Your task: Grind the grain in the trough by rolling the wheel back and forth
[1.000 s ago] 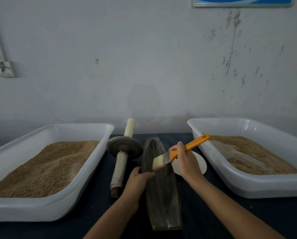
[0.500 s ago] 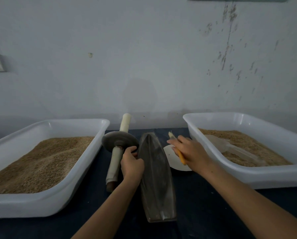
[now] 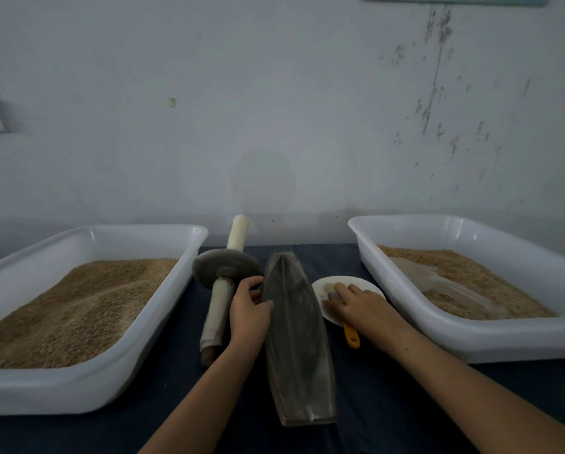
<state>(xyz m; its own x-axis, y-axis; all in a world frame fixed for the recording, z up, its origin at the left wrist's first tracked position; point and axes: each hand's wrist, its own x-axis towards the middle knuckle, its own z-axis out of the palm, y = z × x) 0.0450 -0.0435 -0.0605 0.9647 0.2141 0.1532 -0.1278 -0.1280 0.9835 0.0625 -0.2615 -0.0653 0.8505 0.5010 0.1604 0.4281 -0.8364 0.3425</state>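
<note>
Two hands at the trough (image 3: 295, 342): left hand (image 3: 249, 309) curls over its left rim, bracing it; right hand (image 3: 361, 306) lies flat on the orange-handled brush (image 3: 351, 337) across the white plate (image 3: 346, 283), seemingly letting go. Best to free that hand and lift the wheel (image 3: 225, 268) by both axle grips. Trough long, boat-shaped, dark; grain inside hard to make out.

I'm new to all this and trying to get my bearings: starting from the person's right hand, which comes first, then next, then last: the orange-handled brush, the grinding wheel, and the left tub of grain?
From the right hand:
1. Orange-handled brush: directly under the hand, on the white plate.
2. Grinding wheel: left, beyond the trough.
3. Left tub of grain: far left.
</note>
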